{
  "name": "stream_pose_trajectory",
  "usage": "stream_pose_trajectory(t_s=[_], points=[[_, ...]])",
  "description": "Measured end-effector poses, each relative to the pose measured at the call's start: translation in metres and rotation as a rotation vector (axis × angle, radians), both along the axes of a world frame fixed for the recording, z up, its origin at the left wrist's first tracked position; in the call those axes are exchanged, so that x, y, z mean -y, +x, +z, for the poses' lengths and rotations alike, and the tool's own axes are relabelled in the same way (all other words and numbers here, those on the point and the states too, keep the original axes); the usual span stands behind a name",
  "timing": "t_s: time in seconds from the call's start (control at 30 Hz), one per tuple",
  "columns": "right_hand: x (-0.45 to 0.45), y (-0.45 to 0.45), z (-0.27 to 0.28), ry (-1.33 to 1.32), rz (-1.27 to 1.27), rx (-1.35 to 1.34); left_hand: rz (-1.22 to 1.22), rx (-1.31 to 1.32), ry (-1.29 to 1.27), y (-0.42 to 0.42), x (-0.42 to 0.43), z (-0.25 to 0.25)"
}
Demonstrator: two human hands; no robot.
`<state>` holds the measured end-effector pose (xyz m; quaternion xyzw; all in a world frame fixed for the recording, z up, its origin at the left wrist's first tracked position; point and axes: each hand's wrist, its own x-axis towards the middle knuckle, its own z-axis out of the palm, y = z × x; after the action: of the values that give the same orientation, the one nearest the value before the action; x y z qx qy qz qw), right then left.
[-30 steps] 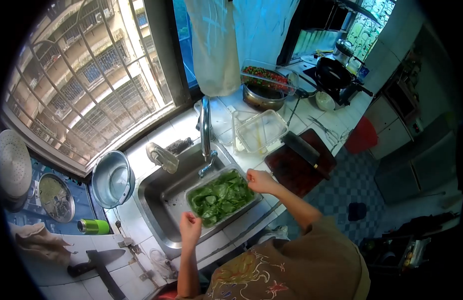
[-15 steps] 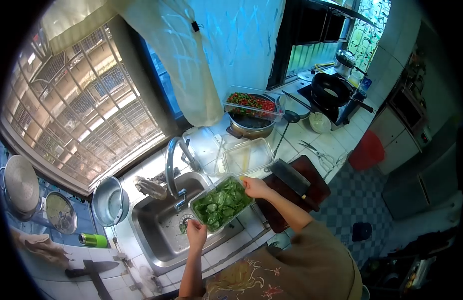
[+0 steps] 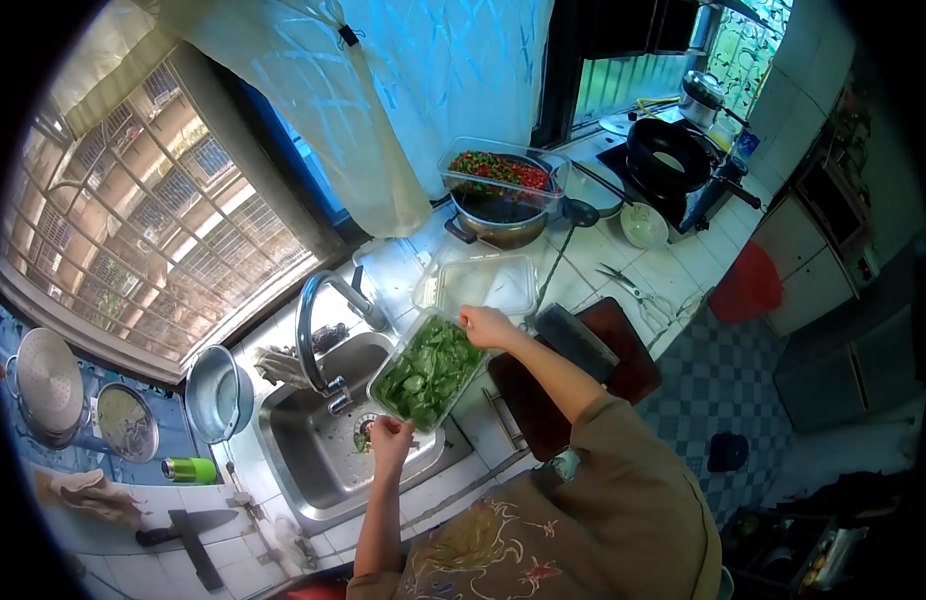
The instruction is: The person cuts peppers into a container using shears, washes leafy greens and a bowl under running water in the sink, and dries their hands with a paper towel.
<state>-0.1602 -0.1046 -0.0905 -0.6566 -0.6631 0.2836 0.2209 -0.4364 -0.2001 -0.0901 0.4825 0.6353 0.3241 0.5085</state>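
A clear plastic container point(image 3: 475, 378) full of green leaves point(image 3: 429, 368) is held over the right side of the steel sink point(image 3: 283, 462). My right hand point(image 3: 488, 328) is closed on its far right corner. At the near left corner my left hand point(image 3: 391, 442) is closed with its fingers at the container's edge. A loose leaf point(image 3: 362, 437) lies by the drain, just left of my left hand. The faucet point(image 3: 313, 330) arches over the sink, left of the container.
A cleaver point(image 3: 575, 338) lies on a dark red cutting board point(image 3: 623, 345) to the right. Behind are a clear lid point(image 3: 488, 283), a box of chopped peppers point(image 3: 498, 172) on a pot point(image 3: 498, 228), and scissors point(image 3: 633, 290). A metal basin point(image 3: 219, 395) stands left of the sink.
The container has shifted slightly left and away from me, with both hands still at its edges. My view has moved a little.
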Motion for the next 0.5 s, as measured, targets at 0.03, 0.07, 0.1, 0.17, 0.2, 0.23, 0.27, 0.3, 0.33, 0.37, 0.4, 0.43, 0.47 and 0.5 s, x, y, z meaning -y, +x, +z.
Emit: stream_pose_trajectory(t_s=[0.03,0.07,0.1,0.17,0.2,0.23,0.27,0.3,0.33,0.37,0.4,0.43,0.47,0.5], points=[[-0.005,0.004,0.004,-0.019,0.015,0.022,0.008,0.026,0.003,0.006,0.000,0.000],[-0.008,0.007,0.006,-0.022,0.014,0.021,0.013,0.053,0.005,0.010,-0.001,-0.001],[-0.011,0.011,0.007,-0.020,0.024,0.033,-0.001,0.050,-0.020,0.015,-0.002,0.000],[-0.018,0.018,0.007,-0.023,0.037,0.066,-0.024,0.016,-0.019,0.024,-0.003,0.002],[-0.021,0.020,0.008,-0.026,0.029,0.068,-0.039,-0.022,-0.014,0.029,-0.002,0.003],[-0.022,0.022,0.009,-0.033,0.023,0.076,-0.058,-0.053,-0.019,0.033,-0.001,0.002],[-0.023,0.023,0.010,-0.043,0.020,0.083,-0.063,-0.053,-0.026,0.037,0.001,0.001],[-0.025,0.025,0.011,-0.032,0.022,0.103,-0.083,-0.088,-0.030,0.041,0.002,-0.001],[-0.026,0.028,0.013,-0.039,0.026,0.101,-0.099,-0.124,-0.034,0.045,0.004,-0.003],[-0.027,0.030,0.013,-0.025,0.027,0.116,-0.110,-0.155,-0.042,0.048,0.005,-0.005],[-0.027,0.030,0.011,-0.012,0.031,0.127,-0.153,-0.136,-0.039,0.051,0.007,-0.003],[-0.030,0.030,0.007,0.006,0.017,0.140,-0.147,-0.141,-0.026,0.056,0.009,0.000],[-0.028,0.029,0.004,0.001,0.029,0.137,-0.141,-0.144,-0.013,0.060,0.014,0.003],[-0.026,0.028,0.005,-0.007,-0.012,0.116,-0.134,-0.148,-0.015,0.060,0.019,0.000]])
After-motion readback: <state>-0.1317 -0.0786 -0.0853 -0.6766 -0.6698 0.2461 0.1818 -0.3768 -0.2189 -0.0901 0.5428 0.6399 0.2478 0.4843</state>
